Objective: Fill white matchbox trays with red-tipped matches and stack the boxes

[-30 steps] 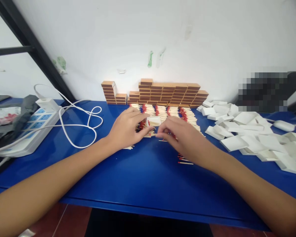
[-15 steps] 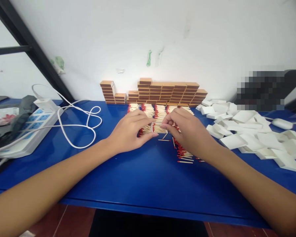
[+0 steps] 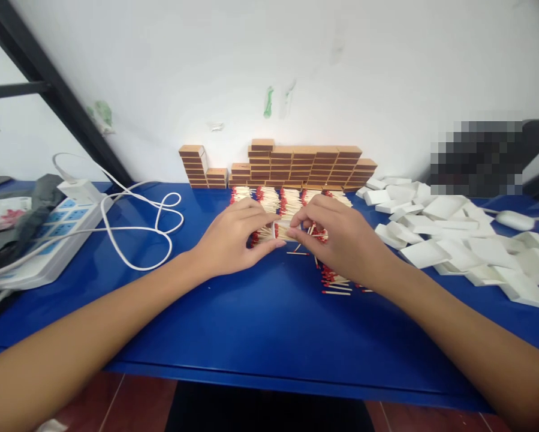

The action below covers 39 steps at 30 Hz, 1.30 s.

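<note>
My left hand (image 3: 237, 234) grips a small white matchbox tray (image 3: 274, 231) between thumb and fingers, most of it hidden behind them. Red-headed matches lie at the tray, between my two hands. At their pale ends, the thumb and forefinger of my right hand (image 3: 336, 234) pinch together; how many matches they hold is hard to make out. Just behind the hands, rows of matches (image 3: 291, 203) are laid side by side. Under and in front of my right hand is a looser heap of matches (image 3: 334, 277), with a single match (image 3: 297, 253) to its left.
Stacked brown matchboxes (image 3: 296, 165) line the wall. To the right, many empty white trays (image 3: 458, 240) are heaped on the blue table (image 3: 251, 336). A power strip (image 3: 53, 240) and a looped white cable (image 3: 168, 234) occupy the left side, near a grey bag (image 3: 44, 204).
My right fingertips have moved slightly left and down to the tray, and red match heads now show against its white end. The left hand keeps its hold; the view has shifted a little.
</note>
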Motion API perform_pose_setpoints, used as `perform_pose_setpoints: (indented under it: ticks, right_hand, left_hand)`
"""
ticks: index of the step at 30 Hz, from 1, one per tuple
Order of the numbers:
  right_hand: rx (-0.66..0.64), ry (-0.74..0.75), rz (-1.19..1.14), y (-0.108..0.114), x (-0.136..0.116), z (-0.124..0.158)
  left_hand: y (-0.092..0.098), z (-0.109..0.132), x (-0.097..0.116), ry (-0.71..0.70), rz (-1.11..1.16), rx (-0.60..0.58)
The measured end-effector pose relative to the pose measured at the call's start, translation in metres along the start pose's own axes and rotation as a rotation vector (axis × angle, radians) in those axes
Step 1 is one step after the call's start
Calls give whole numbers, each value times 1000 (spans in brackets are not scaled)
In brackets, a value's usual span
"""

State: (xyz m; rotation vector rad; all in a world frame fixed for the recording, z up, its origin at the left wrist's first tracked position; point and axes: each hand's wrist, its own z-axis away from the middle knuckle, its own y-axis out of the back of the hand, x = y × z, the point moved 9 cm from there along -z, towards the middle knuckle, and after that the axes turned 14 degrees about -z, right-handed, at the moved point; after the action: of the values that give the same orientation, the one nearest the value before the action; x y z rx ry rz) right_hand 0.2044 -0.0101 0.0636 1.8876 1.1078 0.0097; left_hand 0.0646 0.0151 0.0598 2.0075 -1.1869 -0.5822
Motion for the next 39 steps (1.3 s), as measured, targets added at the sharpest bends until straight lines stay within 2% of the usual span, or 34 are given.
perform_pose_setpoints:
  ticks: [8,15,22,26,30,33,35,39]
  right_hand:
    - [-79,9,9,-6,4,2]
    - [-143,-10,-50,-13,2,4]
    - [-118,-18,-74,-12,1,4]
    - [-91,30,-71,-10,1,3]
    - [-31,91,-48,-1,-5,0]
    - [-8,45,5,10,-1,-2]
    - [-72,-11,31,10,7,-2]
    - [-304,-145,-1,-6,23,5]
  left_hand:
    - [-3,1,4,-17,6,-50]
    - [-4,1,6,-48,11,-41]
    - [-4,1,5,-23,32,-64]
    - [-4,1,6,-27,50,-55]
    - [-3,1,3,-20,19,-41]
    - [0,0,-5,8,-56,-4]
    - [3,-1,-11,39,-115,27]
    - [8,-2,-18,82,-197,66]
